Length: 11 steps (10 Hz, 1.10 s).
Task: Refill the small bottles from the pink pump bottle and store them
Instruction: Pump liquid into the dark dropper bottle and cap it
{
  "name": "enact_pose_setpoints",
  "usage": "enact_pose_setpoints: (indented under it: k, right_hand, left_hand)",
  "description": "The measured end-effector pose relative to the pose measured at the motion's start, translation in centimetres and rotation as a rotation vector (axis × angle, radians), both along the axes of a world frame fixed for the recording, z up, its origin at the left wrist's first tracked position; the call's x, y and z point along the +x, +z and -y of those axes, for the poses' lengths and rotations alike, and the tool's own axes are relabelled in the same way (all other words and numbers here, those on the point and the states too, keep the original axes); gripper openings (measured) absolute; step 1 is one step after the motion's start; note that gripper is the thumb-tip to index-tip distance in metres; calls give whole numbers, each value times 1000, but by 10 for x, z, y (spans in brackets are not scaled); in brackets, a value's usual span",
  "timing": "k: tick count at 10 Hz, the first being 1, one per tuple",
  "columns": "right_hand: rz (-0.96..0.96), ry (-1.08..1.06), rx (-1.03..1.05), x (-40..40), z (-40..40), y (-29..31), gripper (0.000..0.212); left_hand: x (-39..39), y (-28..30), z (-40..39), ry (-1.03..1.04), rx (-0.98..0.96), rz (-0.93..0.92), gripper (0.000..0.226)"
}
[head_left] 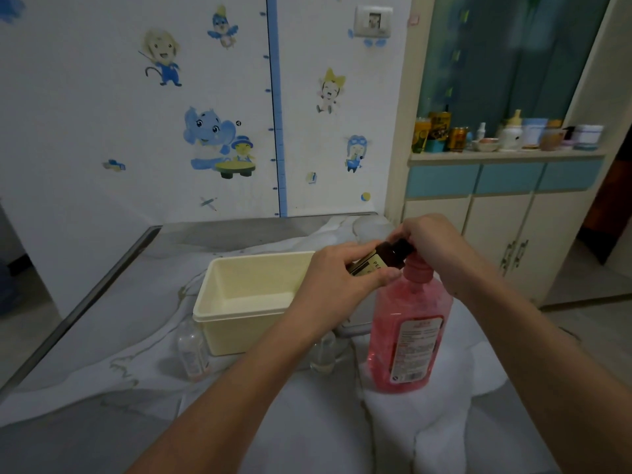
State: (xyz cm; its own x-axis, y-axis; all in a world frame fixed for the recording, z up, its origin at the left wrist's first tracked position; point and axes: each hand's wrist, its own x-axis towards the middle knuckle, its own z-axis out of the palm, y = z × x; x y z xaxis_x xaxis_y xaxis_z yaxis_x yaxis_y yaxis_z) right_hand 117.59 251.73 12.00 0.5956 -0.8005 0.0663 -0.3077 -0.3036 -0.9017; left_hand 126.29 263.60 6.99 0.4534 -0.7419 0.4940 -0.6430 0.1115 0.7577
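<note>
The pink pump bottle (407, 340) stands upright on the white cloth at centre right. My left hand (337, 285) grips a small dark brown bottle (386, 258), tilted on its side just above the pink bottle's neck. My right hand (431, 237) has its fingers curled over the dark bottle's upper end, right above the pump head, which is hidden beneath it. Two small clear bottles stand on the cloth: one (193, 350) left of the cream box, another (323, 354) partly behind my left forearm.
An open cream plastic box (246, 313) sits left of the pink bottle, nothing showing inside. A metal-edged table (102, 285) carries the rumpled white cloth. To the right stands a cabinet (496, 234) with jars and cans on its ledge.
</note>
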Motion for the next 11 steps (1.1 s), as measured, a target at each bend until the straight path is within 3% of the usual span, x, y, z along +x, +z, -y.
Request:
enact_pose_setpoints:
  k: [1, 2, 3, 4, 5, 7, 8, 11]
  right_hand:
    - [-296, 22, -321, 3, 1, -3, 25]
    - [-339, -25, -461, 2, -10, 4, 40]
    - [-412, 27, -411, 1, -7, 3, 37]
    - [-107, 47, -217, -3, 1, -1, 22]
    - [-128, 110, -220, -8, 4, 0, 21]
    - [-571, 95, -789, -3, -1, -3, 31]
    - [-605, 34, -859, -1, -3, -2, 34]
    - [-612, 109, -953, 1, 8, 2, 30]
  left_hand:
    - [2, -5, 3, 3, 5, 10, 37]
    - [1, -9, 2, 1, 6, -18, 37]
    - [0, -8, 1, -5, 11, -34, 36]
    - [0, -2, -1, -36, -1, -59, 35]
    - [0, 0, -1, -41, -9, -80, 34]
    - [1, -8, 1, -75, -13, -166, 37]
    - [0, -8, 0, -74, -2, -209, 38]
    - [-4, 4, -5, -71, -2, -210, 36]
